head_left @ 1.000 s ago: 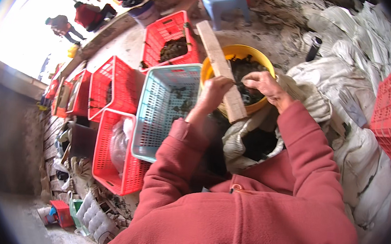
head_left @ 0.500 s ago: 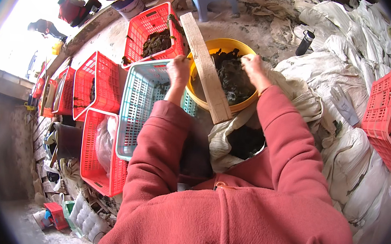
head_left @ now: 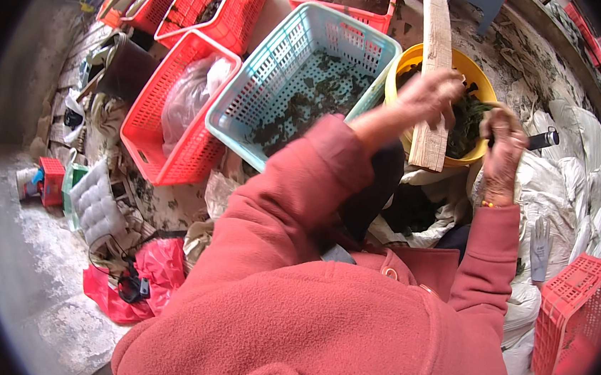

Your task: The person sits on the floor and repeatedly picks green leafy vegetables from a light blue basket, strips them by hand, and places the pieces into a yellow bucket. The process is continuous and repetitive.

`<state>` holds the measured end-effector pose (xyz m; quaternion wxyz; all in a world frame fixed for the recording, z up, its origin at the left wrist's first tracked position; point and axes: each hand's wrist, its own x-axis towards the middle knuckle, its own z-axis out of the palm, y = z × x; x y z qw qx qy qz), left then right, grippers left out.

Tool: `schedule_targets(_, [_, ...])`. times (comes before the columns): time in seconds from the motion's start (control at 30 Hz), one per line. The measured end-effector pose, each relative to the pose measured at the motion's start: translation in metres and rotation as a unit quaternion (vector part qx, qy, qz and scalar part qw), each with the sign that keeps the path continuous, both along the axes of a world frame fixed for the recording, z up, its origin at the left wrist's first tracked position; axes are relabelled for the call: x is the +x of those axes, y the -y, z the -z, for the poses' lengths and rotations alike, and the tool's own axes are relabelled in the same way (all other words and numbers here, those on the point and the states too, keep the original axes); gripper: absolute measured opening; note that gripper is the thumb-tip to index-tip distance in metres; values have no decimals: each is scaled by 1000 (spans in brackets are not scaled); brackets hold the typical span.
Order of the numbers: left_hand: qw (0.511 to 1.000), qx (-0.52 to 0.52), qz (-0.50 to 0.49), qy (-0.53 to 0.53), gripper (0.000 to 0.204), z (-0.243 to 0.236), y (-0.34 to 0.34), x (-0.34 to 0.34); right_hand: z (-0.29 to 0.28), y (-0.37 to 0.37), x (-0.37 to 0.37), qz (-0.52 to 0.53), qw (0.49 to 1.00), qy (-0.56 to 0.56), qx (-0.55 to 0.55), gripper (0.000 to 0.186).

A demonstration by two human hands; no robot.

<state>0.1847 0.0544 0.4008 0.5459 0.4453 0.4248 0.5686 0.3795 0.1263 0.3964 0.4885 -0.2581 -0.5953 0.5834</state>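
Observation:
My left hand (head_left: 428, 99), blurred by movement, is over a wooden plank (head_left: 438, 42) with its fingers apart. The plank lies across a round yellow tub (head_left: 487, 82) holding dark green leafy matter (head_left: 467, 123) that looks like seaweed. By the tub's right rim is my right hand (head_left: 505, 137), its fingers curled in; what they hold, if anything, is hidden. To the left of the tub stands a light blue slatted basket (head_left: 240, 100) with dark scraps on its floor. Below the tub, between my legs, an open white sack (head_left: 447, 225) shows dark contents.
Several red baskets stand left and beyond, one with a clear plastic bag (head_left: 186, 102). White sheeting (head_left: 562, 182) covers the right side, with a black bottle (head_left: 543, 139), a grey glove (head_left: 539, 250) and a red basket (head_left: 572, 311). A blue stool (head_left: 485, 2) is at the far edge.
The view has swung left, so everything shifts rightward in it. My left hand has moved from the blue basket's edge to over the plank. My right hand stays near the tub's right rim.

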Motion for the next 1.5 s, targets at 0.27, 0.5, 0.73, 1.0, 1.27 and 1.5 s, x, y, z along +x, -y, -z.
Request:
schedule_targets(0.27, [917, -134, -262, -268, 29, 146, 76, -247, 26, -54, 7, 234, 943, 170, 162, 40])
schedule_targets(0.5, [759, -312, -59, -569, 27, 379, 120, -236, 63, -49, 17, 78, 961, 259, 60, 26])
schedule_targets(0.73, [748, -413, -23, -520, 37, 436, 126, -206, 59, -31, 32, 124, 952, 251, -128, 20])
schedule_targets(1.0, [751, -340, -277, -493, 16, 365, 92, -258, 47, -26, 29, 101, 952, 268, -105, 19])
schedule_targets(1.27, [780, -362, 9, -511, 79, 385, 78, -153, 51, -24, 28, 86, 952, 275, -106, 17])
schedule_targets(1.5, [890, -305, 1, -338, 26, 335, 83, -210, 49, -24, 30, 78, 955, 270, -97, 18])
